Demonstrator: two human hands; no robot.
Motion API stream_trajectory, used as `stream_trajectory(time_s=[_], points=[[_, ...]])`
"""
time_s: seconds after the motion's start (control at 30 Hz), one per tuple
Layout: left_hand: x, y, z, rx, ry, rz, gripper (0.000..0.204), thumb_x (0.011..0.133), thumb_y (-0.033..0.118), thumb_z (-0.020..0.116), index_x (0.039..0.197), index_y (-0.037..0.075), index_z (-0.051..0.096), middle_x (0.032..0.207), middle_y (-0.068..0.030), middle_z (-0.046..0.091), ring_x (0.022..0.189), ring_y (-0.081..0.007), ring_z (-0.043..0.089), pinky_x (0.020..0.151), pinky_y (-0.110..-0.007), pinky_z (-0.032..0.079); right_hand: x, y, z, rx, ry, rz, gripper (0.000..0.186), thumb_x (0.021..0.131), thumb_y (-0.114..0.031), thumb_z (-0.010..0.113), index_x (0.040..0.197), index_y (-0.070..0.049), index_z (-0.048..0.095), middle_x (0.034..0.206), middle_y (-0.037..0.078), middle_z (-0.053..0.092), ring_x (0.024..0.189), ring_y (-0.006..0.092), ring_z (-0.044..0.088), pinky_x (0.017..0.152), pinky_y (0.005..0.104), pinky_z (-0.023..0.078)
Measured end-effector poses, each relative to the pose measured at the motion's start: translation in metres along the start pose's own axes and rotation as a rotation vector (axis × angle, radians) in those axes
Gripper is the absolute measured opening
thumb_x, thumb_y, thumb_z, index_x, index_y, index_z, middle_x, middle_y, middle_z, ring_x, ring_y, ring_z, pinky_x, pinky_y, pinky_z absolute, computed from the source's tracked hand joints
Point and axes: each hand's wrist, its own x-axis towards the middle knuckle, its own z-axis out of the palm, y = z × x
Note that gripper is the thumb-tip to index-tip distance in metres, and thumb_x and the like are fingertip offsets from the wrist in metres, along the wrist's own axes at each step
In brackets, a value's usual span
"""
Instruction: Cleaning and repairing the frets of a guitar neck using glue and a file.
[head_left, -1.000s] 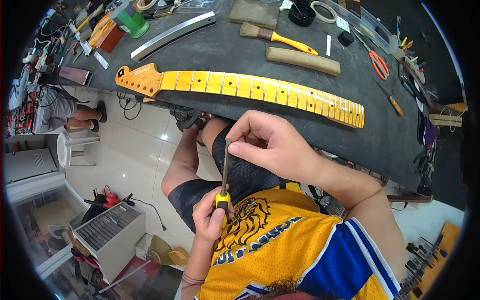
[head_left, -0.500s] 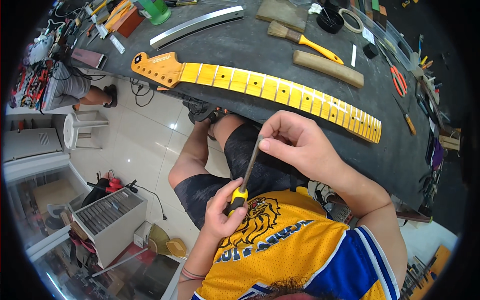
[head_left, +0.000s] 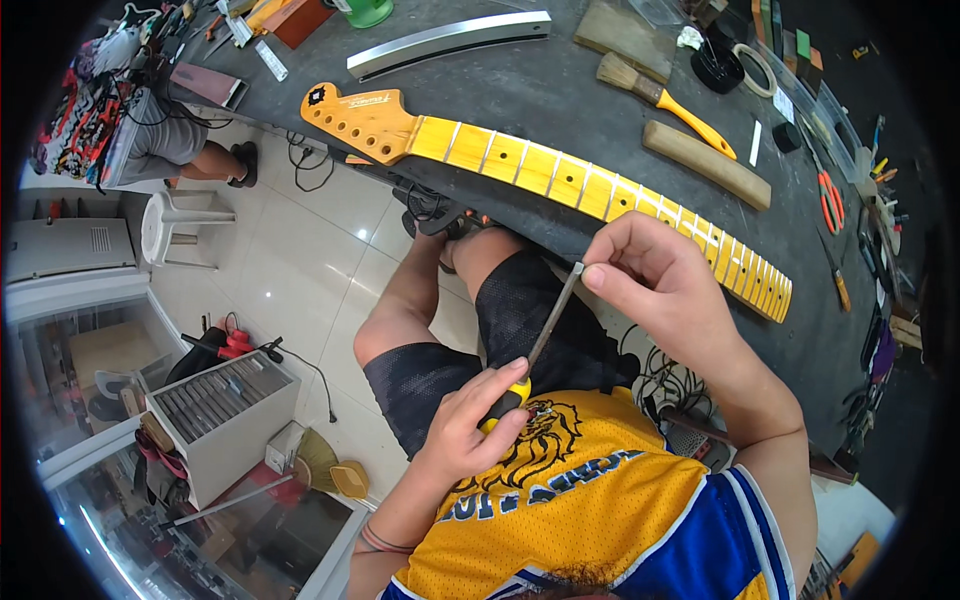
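A flat-tipped screwdriver with a yellow and black handle slants up to the right over my lap. My left hand is closed round its handle. Close by the tip is my right hand, its thumb and forefinger drawn together and the other fingers curled. Whether these fingertips touch the tip or pinch something small, I cannot make out. Beyond my hands a guitar neck lies on the dark workbench, fretboard up, its headstock to the left. My right hand covers part of its near edge.
Farther back lie a curved metal bar, a yellow-handled brush and a wooden block. Red-handled pliers and a thin wooden-handled tool rest at the right. A white stool stands on the floor at left, near another person's leg.
The view has shifted, so the bench things sit farther right and lower. The screwdriver's tip now shows clear beside my right fingertips, where they covered it before. My left hand keeps its grip.
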Motion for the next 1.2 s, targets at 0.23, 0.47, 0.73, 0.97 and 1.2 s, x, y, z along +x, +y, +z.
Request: stream_trajectory(time_s=[0.23,0.47,0.73,0.97,1.2], points=[[0.003,-0.011,-0.004,0.004,0.033,0.033,0.055,0.103,-0.003,0.070,0.157,-0.006,0.059,0.108,-0.0171,0.078,0.074,-0.0166,0.074,0.073,-0.030,0.059,0.012,-0.004,-0.009,-0.228,0.160,-0.172,0.009,0.106,-0.004,0.076,0.112,-0.001,0.071,0.093,-0.003,0.067,0.071,0.0009,0.053,0.061,0.0250,0.041],[0.015,-0.001,-0.017,0.034,0.062,-0.027,0.062,0.100,-0.005,0.073,0.160,-0.006,0.060,0.103,-0.0186,0.078,0.080,-0.0239,0.075,0.077,-0.033,0.060,0.027,-0.008,-0.012,-0.761,0.224,-0.449,0.013,0.095,0.002,0.080,0.106,-0.001,0.074,0.092,0.010,0.070,0.071,0.0239,0.065,0.066,0.0367,0.051],[0.043,0.014,-0.034,0.176,-0.019,-0.079,0.061,0.100,-0.007,0.069,0.160,-0.007,0.060,0.104,-0.0177,0.079,0.082,-0.0208,0.075,0.077,-0.032,0.060,0.044,0.000,-0.016,-0.938,0.156,-0.666,0.028,0.088,0.002,0.083,0.115,-0.005,0.079,0.093,0.011,0.069,0.084,0.0333,0.070,0.073,0.0450,0.055],[0.060,0.032,-0.032,0.224,-0.087,-0.139,0.061,0.100,-0.004,0.071,0.161,-0.006,0.060,0.090,-0.0155,0.073,0.073,-0.0239,0.070,0.069,-0.033,0.055,0.046,0.004,-0.021,-0.940,0.120,-0.650,0.039,0.085,-0.002,0.086,0.124,-0.007,0.081,0.097,0.009,0.068,0.084,0.0316,0.069,0.073,0.0445,0.053],[0.070,0.031,-0.027,0.241,-0.095,-0.145,0.062,0.100,-0.003,0.072,0.161,-0.006,0.060,0.088,-0.0153,0.070,0.068,-0.0236,0.064,0.065,-0.033,0.051,0.045,0.004,-0.025,-0.976,0.049,-0.619,0.046,0.088,-0.010,0.086,0.133,-0.009,0.081,0.100,0.006,0.065,0.085,0.0296,0.066,0.073,0.0435,0.052]])
